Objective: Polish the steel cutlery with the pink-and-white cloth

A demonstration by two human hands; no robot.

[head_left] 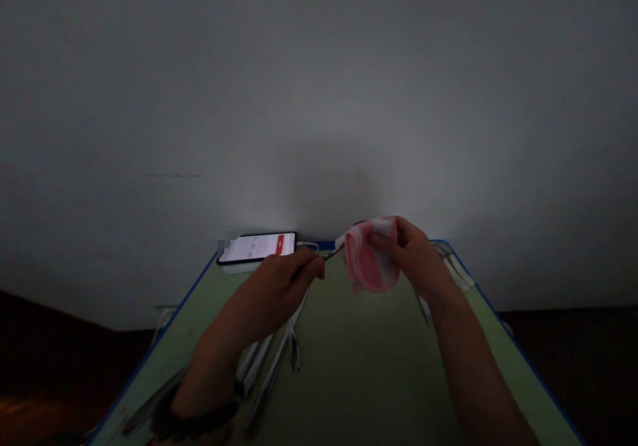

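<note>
My left hand (284, 283) is closed around the handle of a thin metal utensil (333, 253), which points up and to the right. A pink and white cloth (376, 260) covers most of its far end, so I cannot tell whether it is a spoon or a fork. My right hand (419, 253) pinches the cloth around that end, and a loose part of the cloth hangs down over the table.
A green table (359, 366) with a blue edge stands against a grey wall (319, 100). At its back left lies a lit phone (256, 247) with a cable. Several pieces of cutlery (272, 366) lie under my left forearm, and more cutlery (456, 266) lies at the back right.
</note>
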